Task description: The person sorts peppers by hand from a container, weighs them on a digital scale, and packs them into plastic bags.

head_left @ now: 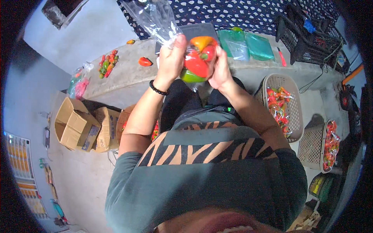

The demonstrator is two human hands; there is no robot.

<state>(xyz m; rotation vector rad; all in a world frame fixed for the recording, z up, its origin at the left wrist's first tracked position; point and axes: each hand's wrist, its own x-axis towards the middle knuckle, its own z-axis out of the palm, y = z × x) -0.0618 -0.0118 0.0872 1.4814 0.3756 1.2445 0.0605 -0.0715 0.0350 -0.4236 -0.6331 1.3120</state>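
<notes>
A clear plastic bag point(155, 19) holds bell peppers point(198, 58): an orange one on top, red ones in the middle, a green one below. My left hand point(171, 58) grips the bag at its gathered neck, with the loose top trailing up and left. My right hand point(220, 68) cups the filled part from the right side. I hold the bag up in front of my chest, above a grey concrete ledge point(128, 77). A black bead bracelet sits on my left wrist.
Loose peppers point(108, 63) and a single red pepper point(145, 61) lie on the ledge, with green plastic bags point(246, 46) at its right. Two light baskets point(289, 105) point(316, 145) of bagged peppers stand right. Cardboard boxes point(77, 126) sit left, black crates point(311, 37) back right.
</notes>
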